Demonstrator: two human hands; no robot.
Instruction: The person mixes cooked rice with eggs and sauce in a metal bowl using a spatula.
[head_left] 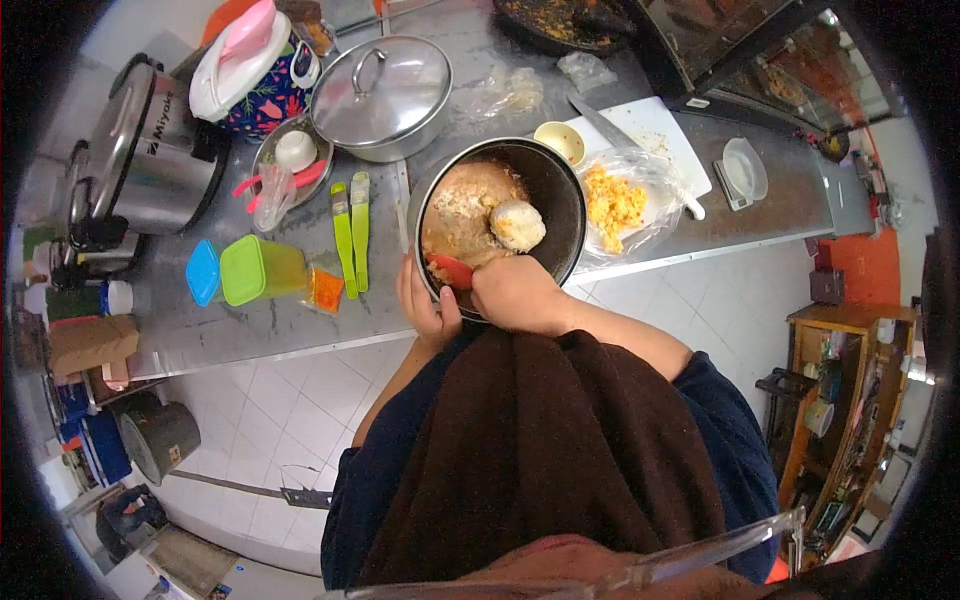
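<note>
Rice (462, 215) lies heaped in the left half of a black pot (566, 205), with a rounded, paler lump (518, 225) sitting on top near the middle. The pot stands at the near edge of the steel worktop (280, 325), right in front of the person. The left hand (425, 303) steadies it, its fingers hooked over the near rim. The right hand (520, 295) is closed in a fist around the handle of a red spatula (452, 270), whose blade is pressed into the rice against the near wall; the handle itself is hidden inside the fist.

The step in hand looks like scooping or turning the rice, with the blade dug in low and the load not yet lifted. The next move probably calls for a firm hold on the rim, since the pot sits so close to the worktop edge, and for a levering wrist motion that brings the blade up under the rice without pushing the rounded lump over the far side.

Just beside the pot on the right lies a clear bag of yellow food (615, 205) on a white board (655, 125). A steel lid (380, 95) rests behind the pot, and a green container (255, 270) stands well to the left.
</note>
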